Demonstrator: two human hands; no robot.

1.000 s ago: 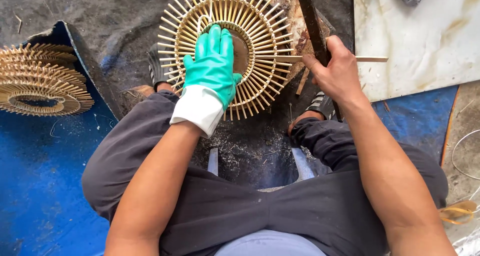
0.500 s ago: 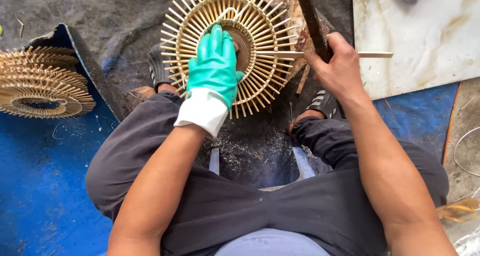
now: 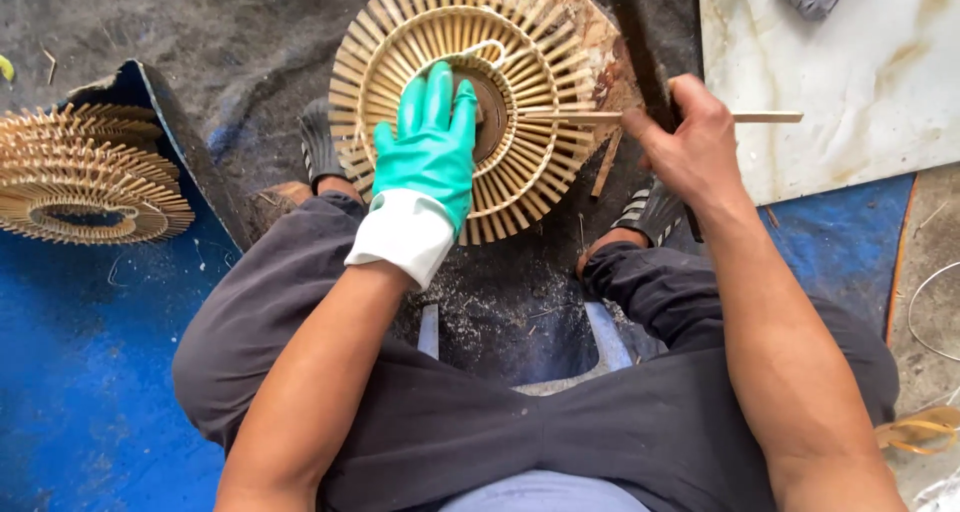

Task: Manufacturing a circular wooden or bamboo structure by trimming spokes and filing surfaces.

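Presently, the left hand [image 3: 428, 147], in a green glove with a white cuff, lies flat with fingers spread on the round slatted bamboo frame [image 3: 470, 92], pressing it down between the person's feet. Just right of it, the bare right hand [image 3: 690, 142] is closed around a dark blade [image 3: 635, 42] and a thin bamboo stick [image 3: 770, 118] that reaches into the frame's rim. Well off to the left hand's side sits a stack of finished frames [image 3: 85, 177] on a blue mat [image 3: 70, 372].
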